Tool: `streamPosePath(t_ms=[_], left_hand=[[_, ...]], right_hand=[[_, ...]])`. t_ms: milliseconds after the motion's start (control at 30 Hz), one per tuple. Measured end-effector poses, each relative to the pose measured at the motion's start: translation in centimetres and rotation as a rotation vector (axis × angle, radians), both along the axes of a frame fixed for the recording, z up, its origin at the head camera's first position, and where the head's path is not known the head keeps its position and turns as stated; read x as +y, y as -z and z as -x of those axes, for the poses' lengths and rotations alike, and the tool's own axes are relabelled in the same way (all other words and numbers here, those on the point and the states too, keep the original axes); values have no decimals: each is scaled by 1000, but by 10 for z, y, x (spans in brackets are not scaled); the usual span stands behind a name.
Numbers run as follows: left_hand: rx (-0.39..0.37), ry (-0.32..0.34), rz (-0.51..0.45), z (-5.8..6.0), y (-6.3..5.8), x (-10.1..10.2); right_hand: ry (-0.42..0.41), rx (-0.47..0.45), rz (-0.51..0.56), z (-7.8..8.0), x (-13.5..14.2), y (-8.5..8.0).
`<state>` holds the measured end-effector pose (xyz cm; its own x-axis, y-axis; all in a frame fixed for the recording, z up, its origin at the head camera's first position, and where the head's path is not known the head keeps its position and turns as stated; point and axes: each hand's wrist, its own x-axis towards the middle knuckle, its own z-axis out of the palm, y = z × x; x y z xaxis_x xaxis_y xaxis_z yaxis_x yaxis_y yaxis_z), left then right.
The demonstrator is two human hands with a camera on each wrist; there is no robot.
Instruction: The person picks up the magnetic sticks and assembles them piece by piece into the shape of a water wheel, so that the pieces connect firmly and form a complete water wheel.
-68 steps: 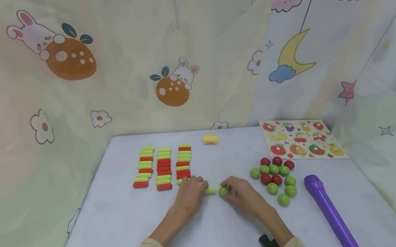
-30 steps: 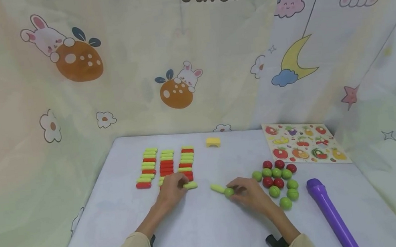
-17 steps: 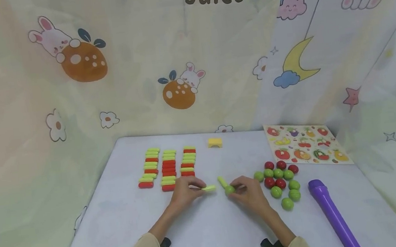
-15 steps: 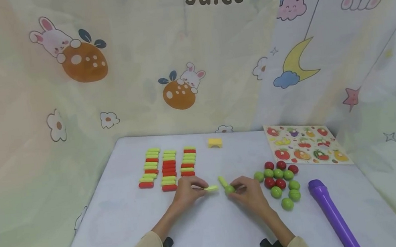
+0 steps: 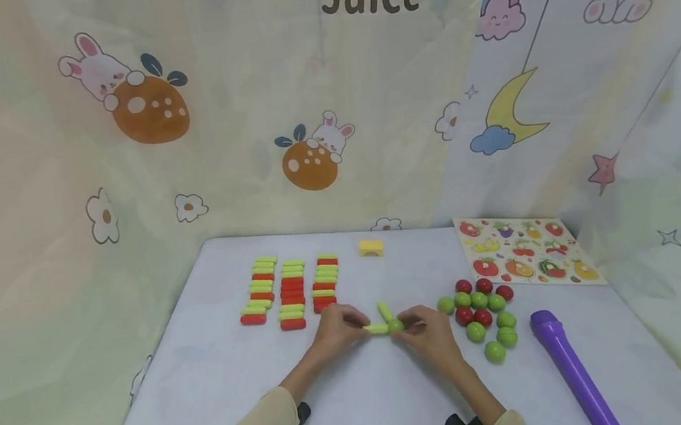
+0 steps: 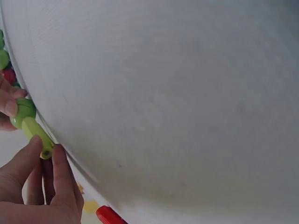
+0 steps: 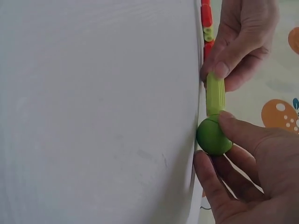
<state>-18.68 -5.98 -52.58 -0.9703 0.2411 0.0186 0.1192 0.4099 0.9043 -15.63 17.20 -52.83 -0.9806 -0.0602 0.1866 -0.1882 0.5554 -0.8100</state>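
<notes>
A green ball (image 5: 395,326) is pinched between the thumb and fingers of my right hand (image 5: 431,338), low over the white table. One yellow-green rod (image 5: 385,312) points up and away from this ball. My left hand (image 5: 335,331) pinches a second yellow-green rod (image 5: 378,329) by its outer end, and its other end meets the ball's left side. In the left wrist view a small hole shows in the end of the held rod (image 6: 37,135). The right wrist view shows the rod's end touching the green ball (image 7: 214,135). How firmly they join is hidden.
Three columns of red and yellow-green rods (image 5: 291,294) lie at the left. Several red and green balls (image 5: 478,300) sit right of my right hand, near a purple microphone-shaped stick (image 5: 571,365). A fruit-picture board (image 5: 525,252) and a yellow arch block (image 5: 371,247) lie farther back.
My left hand took a rod from near the third column and brought it rightward to the ball. Earlier, the first rod came onto the ball, which my right hand has turned so that rod points away.
</notes>
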Motion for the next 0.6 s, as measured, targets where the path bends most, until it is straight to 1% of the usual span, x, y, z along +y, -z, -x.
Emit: streamPosePath(t_ms=[100,167,233,300,333,367,433,500,600], left_hand=[[-7,3,-5,-3,-5,-3],[-13,-6,-14,-5,-10,-13],[6,-40,-20,-4,-14,-25],[41,-103,-5,-1,-18,-39],[68,-136,4,1,-18,-46],[93,-165,21,4,-19,-53],[139,-201,68,9,-17,-63],[161,-204,105,14,-14,-68],[188,-187,160,18,-10,-72]], right_hand=[[-54,-17,-24,1,8,-4],[-107,-12,-42,4,17,-10],[-171,13,-67,11,28,-17],[-234,47,-96,22,38,-22],[-278,65,-115,28,40,-25],[-327,75,-135,34,41,-26],[-421,70,-173,44,41,-27],[-510,68,-206,53,37,-25],[-581,85,-232,60,26,-20]])
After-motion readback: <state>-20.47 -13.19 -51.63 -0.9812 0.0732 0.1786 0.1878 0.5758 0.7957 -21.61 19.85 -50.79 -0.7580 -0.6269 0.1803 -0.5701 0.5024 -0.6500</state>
